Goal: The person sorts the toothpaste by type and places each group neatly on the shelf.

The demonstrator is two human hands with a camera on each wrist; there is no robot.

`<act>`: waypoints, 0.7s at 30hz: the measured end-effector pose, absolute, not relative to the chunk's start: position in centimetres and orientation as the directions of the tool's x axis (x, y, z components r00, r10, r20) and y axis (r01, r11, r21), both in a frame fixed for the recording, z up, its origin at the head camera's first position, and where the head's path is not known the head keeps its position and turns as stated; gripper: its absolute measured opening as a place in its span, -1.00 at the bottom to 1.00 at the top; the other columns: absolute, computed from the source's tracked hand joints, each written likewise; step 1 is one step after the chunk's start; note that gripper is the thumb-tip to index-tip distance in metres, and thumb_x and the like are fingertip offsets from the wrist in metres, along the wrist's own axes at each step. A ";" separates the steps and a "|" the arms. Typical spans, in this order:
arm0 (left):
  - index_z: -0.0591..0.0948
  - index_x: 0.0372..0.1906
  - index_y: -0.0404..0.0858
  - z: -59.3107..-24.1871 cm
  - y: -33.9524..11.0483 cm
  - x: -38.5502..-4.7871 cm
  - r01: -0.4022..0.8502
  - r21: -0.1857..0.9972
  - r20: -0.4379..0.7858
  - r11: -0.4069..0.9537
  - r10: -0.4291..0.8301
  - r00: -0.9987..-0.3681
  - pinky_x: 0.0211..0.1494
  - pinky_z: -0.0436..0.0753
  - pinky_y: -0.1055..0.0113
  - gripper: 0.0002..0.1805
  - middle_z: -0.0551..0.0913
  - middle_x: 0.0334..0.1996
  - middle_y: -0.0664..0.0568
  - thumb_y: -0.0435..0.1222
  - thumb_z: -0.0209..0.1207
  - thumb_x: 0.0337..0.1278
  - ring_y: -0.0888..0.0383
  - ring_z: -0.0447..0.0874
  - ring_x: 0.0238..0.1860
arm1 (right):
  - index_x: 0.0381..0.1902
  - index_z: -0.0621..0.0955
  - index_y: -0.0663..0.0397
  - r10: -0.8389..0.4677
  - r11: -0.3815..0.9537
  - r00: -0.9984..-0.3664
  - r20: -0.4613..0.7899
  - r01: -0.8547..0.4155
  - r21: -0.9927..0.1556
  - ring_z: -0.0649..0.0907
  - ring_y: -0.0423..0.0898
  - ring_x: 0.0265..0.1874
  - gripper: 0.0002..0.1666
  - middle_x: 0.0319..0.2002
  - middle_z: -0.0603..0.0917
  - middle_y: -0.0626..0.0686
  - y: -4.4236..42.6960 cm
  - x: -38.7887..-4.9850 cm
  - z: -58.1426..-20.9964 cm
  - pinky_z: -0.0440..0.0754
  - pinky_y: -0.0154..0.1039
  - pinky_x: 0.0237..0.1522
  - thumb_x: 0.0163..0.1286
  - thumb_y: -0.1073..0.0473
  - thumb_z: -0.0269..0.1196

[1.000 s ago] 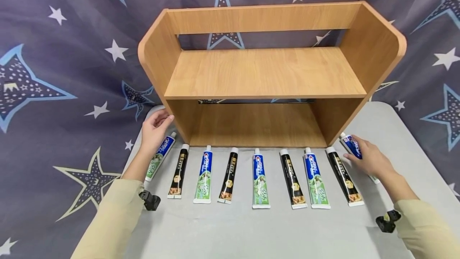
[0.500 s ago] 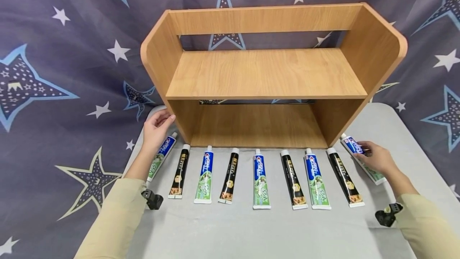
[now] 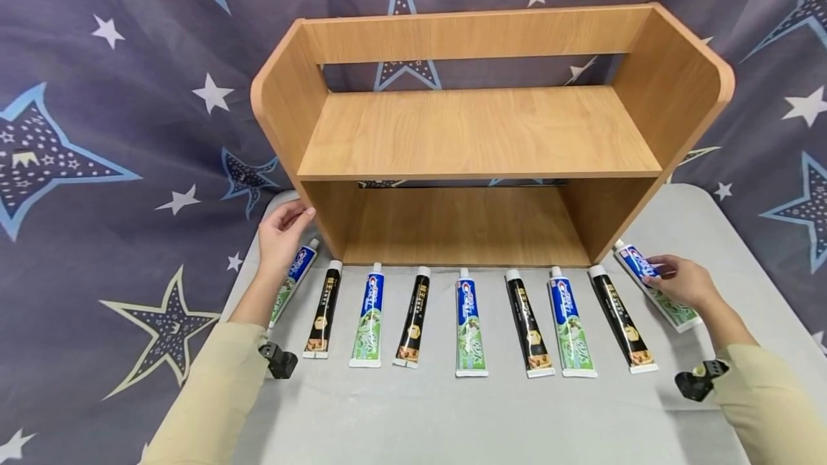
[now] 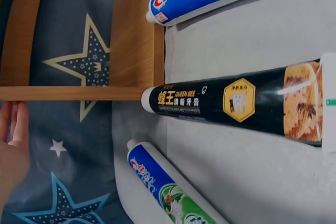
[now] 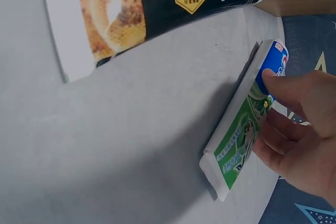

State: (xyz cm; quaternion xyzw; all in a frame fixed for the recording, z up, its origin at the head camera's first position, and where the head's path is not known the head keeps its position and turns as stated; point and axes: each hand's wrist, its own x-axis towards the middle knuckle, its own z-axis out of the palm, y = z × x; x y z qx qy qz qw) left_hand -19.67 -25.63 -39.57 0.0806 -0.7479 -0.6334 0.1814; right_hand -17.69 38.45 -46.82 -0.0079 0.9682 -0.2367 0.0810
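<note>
My right hand (image 3: 686,283) holds a blue-and-green Crest toothpaste tube (image 5: 245,124) at the right end of the row. Its thumb lies on the printed face and the other fingers are along the far edge, as the right wrist view shows. At the outer left side of the wooden shelf (image 3: 478,131), my left hand (image 3: 279,237) has its fingertips against the side panel, with nothing in its grasp. Just below that hand lies another Crest tube (image 3: 293,280). A black Queen Bee toothpaste tube (image 4: 231,98) is next to it.
More tubes, black ones (image 3: 413,318) alternating with Crest ones (image 3: 470,325), lie along the shelf's front edge, caps toward it. The shelf has two levels and stands on a grey-covered table (image 3: 478,422). A star-patterned curtain (image 3: 161,113) hangs behind and at the sides.
My right hand has slid back and to the right along its Crest tube, whose lower end has swung slightly right. The left hand stays at the shelf's side.
</note>
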 end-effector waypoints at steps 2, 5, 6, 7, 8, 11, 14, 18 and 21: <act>0.56 0.00 -0.49 -39.6 -25.6 -19.7 0.116 0.977 0.174 0.177 -0.360 -0.917 -0.17 0.61 0.69 -0.68 0.63 -0.44 0.51 -0.40 0.21 0.18 0.51 0.60 -0.35 | 0.11 0.43 0.49 -0.044 0.885 -0.985 -0.167 0.040 -0.465 0.58 0.44 -0.08 -0.41 -0.04 0.57 0.54 38.5 -17.8 -46.7 0.53 0.24 -0.11 0.28 0.14 0.25; 0.57 -0.01 -0.47 -39.5 -25.6 -19.7 0.119 0.978 0.177 0.172 -0.374 -0.910 -0.17 0.60 0.70 -0.70 0.63 -0.45 0.51 -0.41 0.21 0.18 0.52 0.60 -0.35 | 0.12 0.44 0.48 -0.030 0.875 -0.981 -0.192 0.067 -0.479 0.57 0.43 -0.07 -0.39 -0.01 0.56 0.53 38.5 -18.0 -46.6 0.54 0.21 -0.12 0.28 0.10 0.26; 0.57 -0.01 -0.47 -39.5 -25.6 -19.7 0.118 0.979 0.174 0.169 -0.375 -0.911 -0.17 0.60 0.70 -0.70 0.63 -0.45 0.51 -0.41 0.20 0.18 0.52 0.59 -0.35 | 0.12 0.44 0.48 -0.025 0.872 -0.979 -0.202 0.077 -0.483 0.56 0.43 -0.07 -0.38 -0.01 0.56 0.53 38.6 -18.1 -46.5 0.54 0.19 -0.13 0.28 0.09 0.26; 0.57 0.00 -0.48 -39.5 -25.6 -19.7 0.113 0.980 0.169 0.167 -0.374 -0.912 -0.17 0.59 0.71 -0.69 0.63 -0.45 0.51 -0.41 0.20 0.18 0.52 0.59 -0.35 | 0.12 0.44 0.49 -0.021 0.871 -0.978 -0.209 0.085 -0.485 0.57 0.42 -0.08 -0.37 -0.01 0.56 0.53 38.6 -18.1 -46.5 0.55 0.17 -0.14 0.27 0.08 0.26; 0.57 0.00 -0.48 -39.5 -25.6 -19.7 0.106 0.981 0.162 0.165 -0.372 -0.914 -0.17 0.59 0.71 -0.69 0.62 -0.45 0.51 -0.40 0.20 0.19 0.52 0.59 -0.35 | 0.12 0.44 0.49 -0.018 0.869 -0.976 -0.216 0.092 -0.487 0.57 0.42 -0.09 -0.36 -0.01 0.56 0.53 38.6 -18.2 -46.4 0.55 0.15 -0.16 0.27 0.08 0.27; 0.56 0.02 -0.49 -39.1 -25.6 -19.5 0.081 0.984 0.133 0.157 -0.362 -0.922 -0.17 0.58 0.71 -0.68 0.62 -0.45 0.51 -0.40 0.19 0.19 0.53 0.58 -0.35 | 0.11 0.44 0.50 -0.013 0.866 -0.975 -0.224 0.101 -0.490 0.60 0.39 -0.12 -0.35 -0.02 0.57 0.53 38.7 -18.1 -46.2 0.58 0.03 -0.24 0.25 0.07 0.29; 0.55 0.01 -0.53 -38.3 -25.1 -18.9 0.071 0.986 0.121 0.150 -0.351 -0.928 -0.18 0.59 0.69 -0.67 0.62 -0.45 0.49 -0.42 0.19 0.19 0.52 0.59 -0.36 | 0.12 0.44 0.52 -0.015 0.860 -0.974 -0.228 0.103 -0.499 0.62 0.37 -0.15 -0.32 -0.02 0.57 0.54 38.6 -18.0 -46.1 0.59 -0.14 -0.33 0.22 0.08 0.32; 0.53 0.02 -0.57 -37.5 -24.7 -18.3 0.075 0.985 0.123 0.156 -0.334 -0.934 -0.19 0.61 0.67 -0.66 0.62 -0.46 0.48 -0.43 0.18 0.19 0.52 0.59 -0.37 | 0.14 0.41 0.54 0.007 0.841 -0.965 -0.262 0.147 -0.521 0.63 0.30 -0.20 -0.24 0.00 0.55 0.55 38.4 -18.1 -45.9 0.55 -0.29 -0.38 0.18 0.06 0.37; 0.52 0.03 -0.57 -37.4 -24.7 -18.3 0.067 0.984 0.118 0.162 -0.328 -0.937 -0.18 0.60 0.68 -0.65 0.61 -0.47 0.50 -0.42 0.18 0.19 0.52 0.59 -0.37 | 0.17 0.38 0.55 0.023 0.824 -0.953 -0.302 0.189 -0.534 0.64 0.23 -0.21 -0.19 0.00 0.52 0.56 38.3 -18.2 -45.8 0.54 -0.33 -0.37 0.16 0.05 0.39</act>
